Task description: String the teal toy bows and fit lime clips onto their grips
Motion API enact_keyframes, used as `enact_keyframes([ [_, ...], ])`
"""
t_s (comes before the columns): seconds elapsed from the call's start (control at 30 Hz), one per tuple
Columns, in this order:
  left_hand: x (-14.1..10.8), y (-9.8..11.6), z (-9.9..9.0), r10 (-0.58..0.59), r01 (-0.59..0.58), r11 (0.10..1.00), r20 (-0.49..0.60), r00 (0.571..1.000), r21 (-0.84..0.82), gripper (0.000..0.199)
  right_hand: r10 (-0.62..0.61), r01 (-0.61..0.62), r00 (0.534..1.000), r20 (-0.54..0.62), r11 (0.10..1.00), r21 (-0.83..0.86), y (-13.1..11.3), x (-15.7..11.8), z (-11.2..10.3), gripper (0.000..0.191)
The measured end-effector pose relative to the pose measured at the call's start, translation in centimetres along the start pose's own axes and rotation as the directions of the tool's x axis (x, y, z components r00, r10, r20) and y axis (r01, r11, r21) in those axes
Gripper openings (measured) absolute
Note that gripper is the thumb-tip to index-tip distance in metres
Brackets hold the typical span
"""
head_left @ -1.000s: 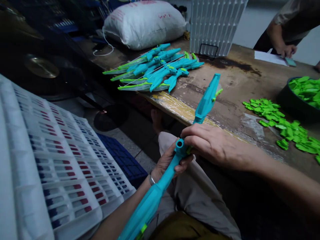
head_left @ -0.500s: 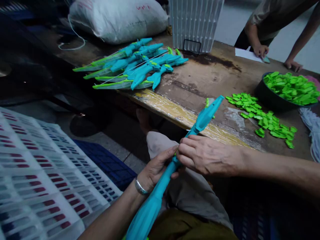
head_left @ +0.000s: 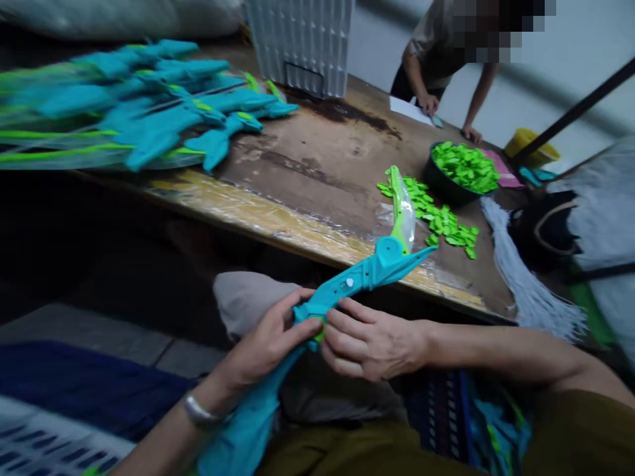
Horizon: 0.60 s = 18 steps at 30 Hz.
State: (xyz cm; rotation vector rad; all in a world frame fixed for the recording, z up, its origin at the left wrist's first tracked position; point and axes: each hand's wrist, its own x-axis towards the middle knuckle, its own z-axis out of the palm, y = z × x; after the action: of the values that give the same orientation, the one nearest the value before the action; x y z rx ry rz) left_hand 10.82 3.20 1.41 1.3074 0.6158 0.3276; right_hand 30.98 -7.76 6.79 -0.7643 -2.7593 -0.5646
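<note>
Bench [head_left: 322, 155]: brown top, worn and scuffed, with a dark stain [head_left: 364, 122] towards the rear; front edge yellow under clear wrap, which shows glare. Pale wall [head_left: 374, 49] behind. At the far side a person [head_left: 436, 76] leans over the bench, one hand near a white paper [head_left: 409, 109]. A clear ribbed panel [head_left: 300, 39] stands upright at the rear. Toy bows [head_left: 159, 125] lie piled at the left, partly blurred. A bundle of white strings [head_left: 516, 264] hangs over the right-hand edge.

Containers: a dark bowl [head_left: 441, 184] is heaped with bright green pieces [head_left: 464, 165]; more lie loose on the bench before it. A yellow bucket [head_left: 528, 145] is beyond; its contents are not discernible. A blue crate [head_left: 441, 413] is beside the lap, with turquoise parts next to it.

Item in hand: a turquoise toy bow [head_left: 342, 284], slanted above the lap, its upper end overlapping the bench edge in view. It carries a green-edged, translucent limb and a white spot. The left hand [head_left: 275, 330] is clamped around its middle. The right hand [head_left: 372, 340] has fingers curled against it; whether they grip cannot be determined.
</note>
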Motion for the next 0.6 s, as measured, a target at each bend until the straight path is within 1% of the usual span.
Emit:
enact_keyframes([
  [0.07, 0.3, -0.1, -0.2, 0.073, -0.061, 0.971, -0.045, 0.996, 0.232, 0.047, 0.077, -0.077, 0.997, -0.002, 0.997, 0.012, -1.5, -3.0, -0.6, 0.024],
  [0.1, 0.3, -0.4, -0.2, 0.090, -0.065, 0.949, -0.067, 0.994, 0.309, 0.050, 0.166, -0.166, 0.986, -0.013, 0.986, 0.008, -2.1, -5.0, -1.0, 0.023],
  [0.13, 0.1, -0.8, -0.2, 0.096, -0.059, 0.930, -0.087, 0.992, 0.363, 0.052, 0.306, -0.306, 0.952, -0.019, 0.952, -0.015, -2.5, -7.3, -1.5, 0.021],
  [0.17, -0.2, -1.2, -0.1, 0.094, -0.047, 0.915, -0.100, 0.991, 0.400, 0.052, 0.497, -0.497, 0.868, -0.020, 0.866, -0.055, -2.7, -9.9, -2.0, 0.019],
  [0.2, -0.7, -1.8, 0.0, 0.089, -0.034, 0.904, -0.108, 0.990, 0.427, 0.051, 0.760, -0.755, 0.649, -0.020, 0.642, -0.132, -2.6, -12.7, -2.5, 0.019],
  [0.23, -1.3, -2.5, 0.2, 0.083, -0.025, 0.893, -0.110, 0.990, 0.450, 0.050, 0.890, -0.874, 0.456, -0.034, 0.440, -0.208, -2.2, -15.6, -3.1, 0.023],
  [0.27, -1.9, -3.2, 0.4, 0.079, -0.017, 0.880, -0.109, 0.991, 0.475, 0.050, 0.946, -0.918, 0.321, -0.047, 0.299, -0.262, -1.7, -18.5, -3.5, 0.025],
  [0.3, -2.5, -3.9, 0.6, 0.073, -0.012, 0.862, -0.100, 0.992, 0.506, 0.050, 0.980, -0.935, 0.190, -0.060, 0.162, -0.314, -1.0, -21.2, -4.0, 0.026],
  [0.37, -3.7, -5.5, 1.0, 0.048, 0.007, 0.812, -0.080, 0.996, 0.583, 0.050, 0.994, -0.906, -0.061, -0.089, -0.092, -0.413, 0.5, -26.0, -4.6, 0.024],
  [0.4, -4.3, -6.2, 1.2, 0.020, 0.027, 0.782, -0.067, 0.998, 0.623, 0.049, 0.980, -0.868, -0.169, -0.100, -0.197, -0.456, 1.2, -27.9, -4.8, 0.022],
  [0.43, -4.9, -6.8, 1.4, -0.015, 0.043, 0.753, -0.048, 0.999, 0.657, 0.045, 0.960, -0.824, -0.261, -0.106, -0.279, -0.494, 1.7, -29.5, -5.0, 0.020],
  [0.47, -5.4, -7.2, 1.6, -0.051, 0.051, 0.731, -0.019, 0.999, 0.680, 0.041, 0.937, -0.780, -0.333, -0.107, -0.337, -0.526, 2.2, -30.6, -5.1, 0.021],
  [0.5, -5.9, -7.6, 1.8, -0.078, 0.048, 0.720, 0.011, 0.997, 0.693, 0.037, 0.917, -0.744, -0.385, -0.102, -0.374, -0.554, 2.5, -31.3, -5.3, 0.023],
  [0.53, -6.3, -7.8, 2.0, -0.091, 0.040, 0.716, 0.036, 0.995, 0.697, 0.032, 0.904, -0.718, -0.418, -0.093, -0.391, -0.576, 2.9, -31.8, -5.5, 0.026],
  [0.57, -6.7, -7.8, 2.3, -0.091, 0.031, 0.717, 0.050, 0.995, 0.696, 0.030, 0.898, -0.703, -0.433, -0.078, -0.390, -0.594, 3.2, -32.0, -5.7, 0.027],
  [0.6, -7.1, -7.7, 2.6, -0.084, 0.028, 0.719, 0.046, 0.995, 0.694, 0.028, 0.903, -0.703, -0.426, -0.060, -0.372, -0.606, 3.6, -31.9, -6.0, 0.026],
])
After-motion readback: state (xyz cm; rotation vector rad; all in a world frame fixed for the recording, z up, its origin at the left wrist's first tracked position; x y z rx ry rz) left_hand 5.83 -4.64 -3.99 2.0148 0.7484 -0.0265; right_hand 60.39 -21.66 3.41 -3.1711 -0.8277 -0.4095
